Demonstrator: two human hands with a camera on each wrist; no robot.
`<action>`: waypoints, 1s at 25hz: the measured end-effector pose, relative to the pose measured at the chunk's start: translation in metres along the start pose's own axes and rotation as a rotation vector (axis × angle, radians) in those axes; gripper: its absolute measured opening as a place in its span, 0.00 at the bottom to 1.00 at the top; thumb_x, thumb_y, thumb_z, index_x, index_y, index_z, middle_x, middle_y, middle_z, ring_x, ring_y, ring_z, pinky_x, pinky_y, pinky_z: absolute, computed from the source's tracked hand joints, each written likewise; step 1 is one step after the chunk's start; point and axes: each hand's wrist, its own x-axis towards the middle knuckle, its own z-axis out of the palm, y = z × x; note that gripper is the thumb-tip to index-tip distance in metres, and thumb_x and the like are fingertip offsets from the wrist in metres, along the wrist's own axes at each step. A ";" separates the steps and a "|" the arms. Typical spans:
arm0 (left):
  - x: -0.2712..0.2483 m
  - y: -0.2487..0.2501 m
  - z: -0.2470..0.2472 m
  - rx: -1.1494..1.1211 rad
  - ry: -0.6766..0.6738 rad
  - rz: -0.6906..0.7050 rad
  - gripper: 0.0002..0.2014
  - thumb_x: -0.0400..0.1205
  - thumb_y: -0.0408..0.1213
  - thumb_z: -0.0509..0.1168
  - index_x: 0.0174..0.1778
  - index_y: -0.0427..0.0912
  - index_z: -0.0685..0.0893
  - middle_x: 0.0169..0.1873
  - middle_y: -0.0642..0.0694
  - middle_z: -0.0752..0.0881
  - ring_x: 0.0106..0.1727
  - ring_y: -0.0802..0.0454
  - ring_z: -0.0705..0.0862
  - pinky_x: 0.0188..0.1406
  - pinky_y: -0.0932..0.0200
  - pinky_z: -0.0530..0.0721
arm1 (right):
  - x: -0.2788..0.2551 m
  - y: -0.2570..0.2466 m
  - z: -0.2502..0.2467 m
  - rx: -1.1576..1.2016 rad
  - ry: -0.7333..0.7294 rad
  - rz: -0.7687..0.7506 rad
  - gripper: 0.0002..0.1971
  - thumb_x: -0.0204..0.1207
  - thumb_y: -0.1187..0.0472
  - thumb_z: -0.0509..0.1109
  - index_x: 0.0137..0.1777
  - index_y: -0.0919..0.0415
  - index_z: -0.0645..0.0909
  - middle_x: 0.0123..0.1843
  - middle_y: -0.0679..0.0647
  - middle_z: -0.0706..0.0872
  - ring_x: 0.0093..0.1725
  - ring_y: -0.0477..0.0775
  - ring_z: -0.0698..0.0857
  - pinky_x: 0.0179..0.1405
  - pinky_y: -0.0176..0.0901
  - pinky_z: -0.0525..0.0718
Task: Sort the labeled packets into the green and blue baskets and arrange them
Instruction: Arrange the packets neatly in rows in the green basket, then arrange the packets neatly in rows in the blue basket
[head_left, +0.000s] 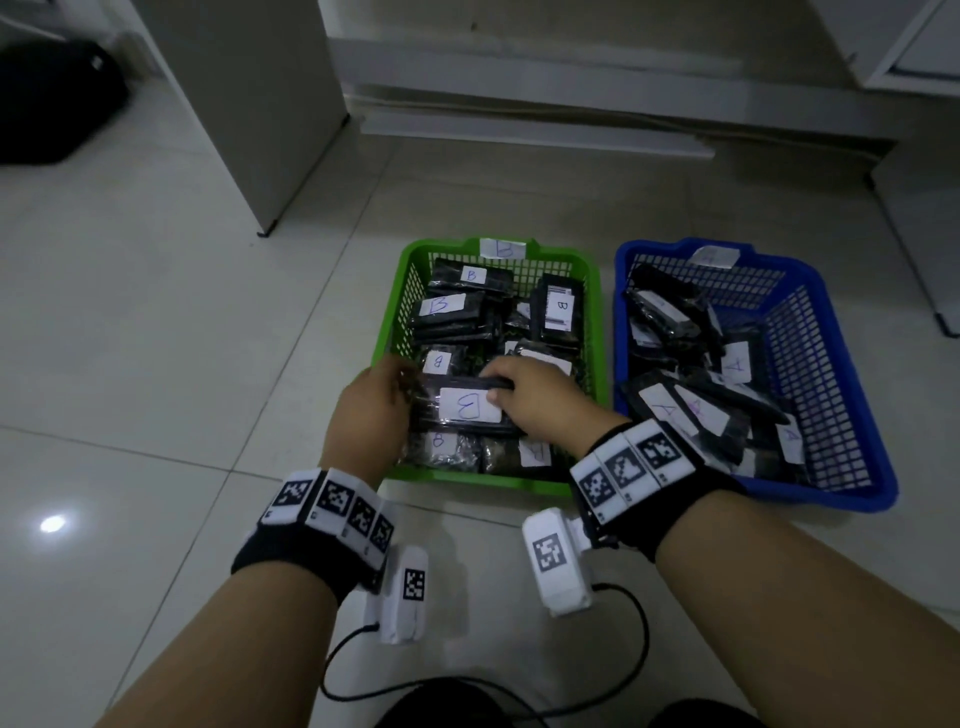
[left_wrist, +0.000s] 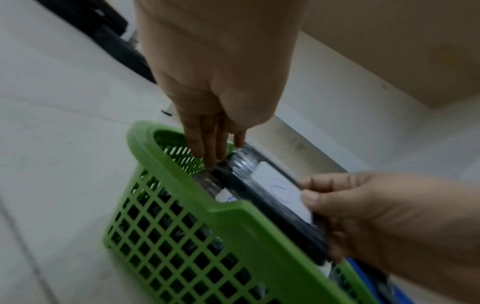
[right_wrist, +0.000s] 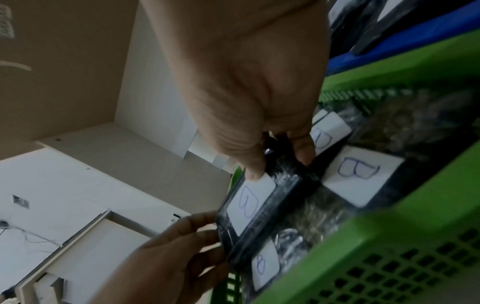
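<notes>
The green basket (head_left: 395, 322) holds several black packets with white "B" labels. The blue basket (head_left: 852, 488) to its right holds several marked "A". Over the green basket's front half, a B packet (head_left: 470, 406) sits between both hands. My right hand (head_left: 500, 388) pinches its right end, thumb on the label (right_wrist: 249, 205) and fingers over the far edge. My left hand (head_left: 401, 387) touches the packet's left end (left_wrist: 241, 162) with straight fingers (left_wrist: 211, 148), just inside the green rim (left_wrist: 233, 211). More B packets (right_wrist: 361, 174) lie beneath.
Both baskets stand side by side on a pale tiled floor (head_left: 156, 338). A white cabinet (head_left: 260, 104) stands behind on the left, with a low white ledge (head_left: 535, 135) behind the baskets. A dark bag (head_left: 52, 98) lies far left. Wrist camera cables (head_left: 613, 675) trail near my knees.
</notes>
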 end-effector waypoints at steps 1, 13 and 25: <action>-0.001 0.001 -0.002 -0.029 0.014 0.012 0.16 0.82 0.30 0.56 0.64 0.43 0.79 0.57 0.39 0.84 0.55 0.41 0.82 0.50 0.58 0.74 | 0.002 -0.003 0.006 0.043 0.040 0.013 0.11 0.82 0.62 0.63 0.63 0.53 0.79 0.55 0.53 0.82 0.47 0.52 0.80 0.34 0.38 0.72; 0.019 -0.019 0.025 0.222 -0.258 0.195 0.17 0.84 0.43 0.61 0.68 0.47 0.81 0.77 0.44 0.68 0.73 0.43 0.72 0.74 0.48 0.71 | 0.047 0.001 0.032 -0.229 0.119 -0.070 0.18 0.80 0.71 0.62 0.68 0.61 0.80 0.59 0.60 0.72 0.65 0.62 0.71 0.56 0.37 0.74; 0.005 0.003 0.038 0.287 -0.355 0.185 0.22 0.84 0.50 0.59 0.76 0.57 0.72 0.81 0.49 0.60 0.80 0.42 0.60 0.80 0.48 0.59 | 0.026 0.046 -0.018 -0.509 0.126 0.007 0.32 0.72 0.66 0.72 0.75 0.58 0.65 0.71 0.61 0.74 0.69 0.63 0.73 0.64 0.50 0.74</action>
